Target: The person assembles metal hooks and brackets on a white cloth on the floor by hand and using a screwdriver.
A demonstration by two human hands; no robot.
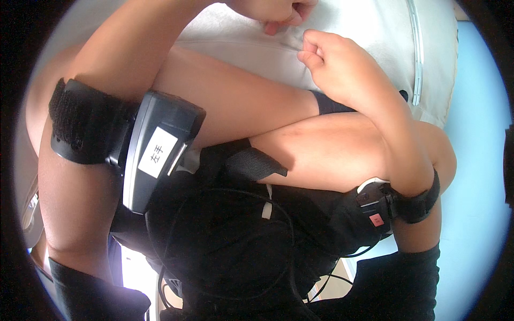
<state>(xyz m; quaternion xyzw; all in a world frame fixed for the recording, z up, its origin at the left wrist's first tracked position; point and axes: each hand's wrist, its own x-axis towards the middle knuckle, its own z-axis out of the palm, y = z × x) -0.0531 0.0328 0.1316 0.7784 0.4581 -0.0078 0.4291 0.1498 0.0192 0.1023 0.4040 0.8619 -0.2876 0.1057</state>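
Observation:
A large white cloth [369,18] fills the top of the view, with a seam or fold running across it toward my right hand. My left hand [270,9] is over this cloth at the top edge, partly cut off, its fingers curled in. Whatever those fingers hold is hidden; a small pinkish tip sticks out below them and could be a fingertip. Just below and to the right, my right hand [345,67] is closed in a pinch, thumb against curled forefinger. Anything in that pinch is too small to make out. The two hands are close but apart.
My crossed bare legs [241,101] lie beneath my forearms. Black strapped devices sit on the left forearm [160,150] and right forearm [375,206]. Thin black cables [292,230] loop over dark clothing. A pale strip [416,53] edges the cloth, beside a light blue surface [479,134].

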